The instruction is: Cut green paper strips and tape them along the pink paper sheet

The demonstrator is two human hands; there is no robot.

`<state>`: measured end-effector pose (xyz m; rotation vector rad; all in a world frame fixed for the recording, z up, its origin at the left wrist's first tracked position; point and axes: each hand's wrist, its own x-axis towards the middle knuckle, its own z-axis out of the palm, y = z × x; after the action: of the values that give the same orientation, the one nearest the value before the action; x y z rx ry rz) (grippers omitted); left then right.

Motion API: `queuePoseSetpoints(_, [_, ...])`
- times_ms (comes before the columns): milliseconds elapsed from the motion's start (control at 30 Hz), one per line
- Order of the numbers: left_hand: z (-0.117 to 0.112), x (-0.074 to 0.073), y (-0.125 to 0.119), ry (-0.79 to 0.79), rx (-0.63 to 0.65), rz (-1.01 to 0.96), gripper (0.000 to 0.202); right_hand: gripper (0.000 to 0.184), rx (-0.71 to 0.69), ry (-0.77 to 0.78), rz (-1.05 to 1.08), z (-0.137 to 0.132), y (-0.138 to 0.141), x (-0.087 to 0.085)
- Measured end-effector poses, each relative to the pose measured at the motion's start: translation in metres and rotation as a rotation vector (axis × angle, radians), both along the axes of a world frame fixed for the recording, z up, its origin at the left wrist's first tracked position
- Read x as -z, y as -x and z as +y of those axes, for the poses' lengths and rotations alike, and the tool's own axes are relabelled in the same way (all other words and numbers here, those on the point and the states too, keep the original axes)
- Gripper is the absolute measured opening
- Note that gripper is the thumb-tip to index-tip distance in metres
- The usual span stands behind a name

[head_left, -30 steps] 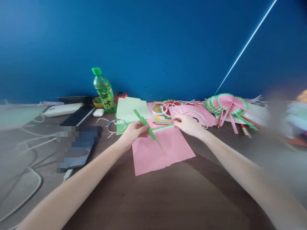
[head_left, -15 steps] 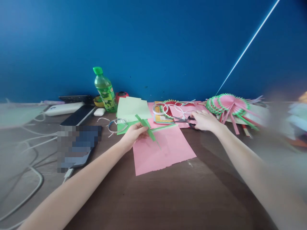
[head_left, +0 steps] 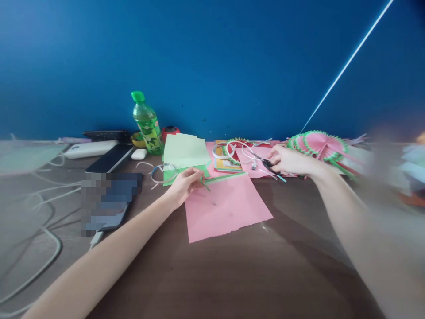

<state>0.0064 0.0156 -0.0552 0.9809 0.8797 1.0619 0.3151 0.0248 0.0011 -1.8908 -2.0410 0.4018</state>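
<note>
My left hand pinches a narrow green paper strip at the upper left corner of a pink paper sheet lying on the brown table. My right hand is closed around black-handled scissors at the back of the table, over more pink paper and white loops of tape or cord. The scissors are lifted slightly, tip pointing right.
A green bottle stands at the back left, with light green sheets beside it. Pink-and-green folded paper fans lie at the back right. A phone, a dark tablet and white cables occupy the left side.
My right hand moved right from the pink sheet, took hold of the scissors and lifted them. The green strip in my left hand dropped lower, toward the sheet's corner.
</note>
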Motion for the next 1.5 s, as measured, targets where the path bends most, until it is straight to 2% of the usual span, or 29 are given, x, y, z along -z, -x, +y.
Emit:
queuePoseSetpoints(67, [0.000,0.001,0.000,0.004,-0.005,-0.002,0.028,0.036,-0.048,0.206,0.071,-0.004,-0.001,-0.007])
queuePoseSetpoints(133, [0.001,0.002,0.001,-0.007,-0.019,-0.009,0.033,0.045,-0.139,0.332,0.176,-0.009,0.001,-0.014])
queuePoseSetpoints(233, [0.003,-0.001,0.004,-0.057,-0.042,-0.007,0.046,0.038,-0.283,0.357,0.289,-0.015,0.010,-0.022])
queuePoseSetpoints(333, [0.005,-0.008,0.006,-0.133,0.007,0.042,0.048,0.031,-0.362,0.445,0.348,-0.020,0.023,-0.024])
queuePoseSetpoints(433, [0.003,-0.022,0.009,-0.268,0.070,0.204,0.039,0.032,-0.533,0.533,0.359,-0.023,0.032,-0.023])
queuePoseSetpoints(533, [-0.002,-0.039,0.013,-0.387,0.165,0.495,0.029,0.037,-0.638,0.571,0.309,-0.023,0.031,-0.022])
queuePoseSetpoints(600, [-0.005,-0.049,0.015,-0.408,0.226,0.644,0.025,0.044,-0.656,0.581,0.330,-0.021,0.027,-0.021])
queuePoseSetpoints(700, [-0.006,-0.059,0.019,-0.444,0.311,0.738,0.018,0.050,-0.698,0.585,0.358,-0.019,0.021,-0.019])
queuePoseSetpoints(800, [-0.006,-0.064,0.021,-0.440,0.398,0.729,0.022,0.053,-0.749,0.616,0.304,-0.017,0.018,-0.017])
queuePoseSetpoints(933, [-0.008,-0.067,0.021,-0.387,0.515,0.642,0.038,0.059,-0.796,0.655,0.249,-0.015,0.018,-0.016])
queuePoseSetpoints(1033, [-0.011,-0.071,0.022,-0.425,0.589,0.683,0.031,0.060,-0.817,0.661,0.252,-0.016,0.019,-0.016])
queuePoseSetpoints(1167, [-0.015,-0.078,0.023,-0.517,0.642,0.839,0.014,0.055,-0.804,0.713,0.237,-0.017,0.023,-0.019])
queuePoseSetpoints(1333, [-0.019,-0.085,0.023,-0.565,0.655,0.821,0.012,0.045,-0.794,0.727,0.183,-0.016,0.026,-0.016])
queuePoseSetpoints(1500, [-0.020,-0.087,0.024,-0.576,0.647,0.818,0.006,0.046,-0.817,0.693,0.158,-0.015,0.028,-0.010])
